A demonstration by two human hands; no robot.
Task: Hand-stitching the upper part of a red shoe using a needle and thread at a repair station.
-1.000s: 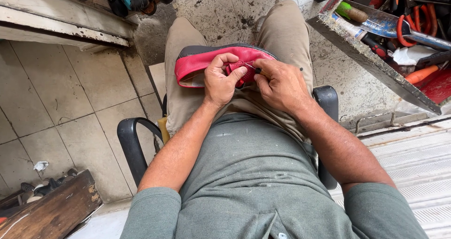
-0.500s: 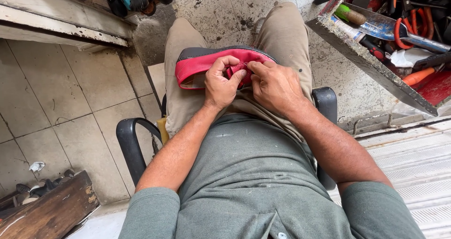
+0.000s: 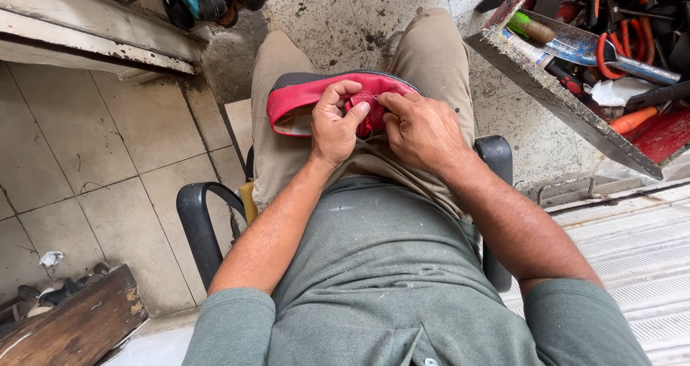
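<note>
A red leather shoe with a dark sole edge and a pale lining (image 3: 302, 103) is laid across the lap, on the thighs in beige trousers (image 3: 280, 150). Its long axis runs from left to right across the legs, so it lies crosswise to both forearms. The larger part of the shoe is seen to the left of the hands, and the right end is covered by them.

The left hand (image 3: 336, 125) is closed on the upper edge of the shoe near its middle; the thumb is pressed on the red material and the other fingers are curled over the rim. The right hand (image 3: 424, 129) is placed just beside it, touching the same part of the shoe, with the fingertips (image 3: 384, 103) pinched together on the red material. Whether a small thing is held between these fingertips cannot be told. The two hands are almost in contact, and neither is clearly nearer to the worked spot, which lies directly in front of both sets of fingers.

A black chair armrest (image 3: 198, 218) is seen at the left, and a worn metal tray with tools (image 3: 546, 93) stands well apart at the upper right
</note>
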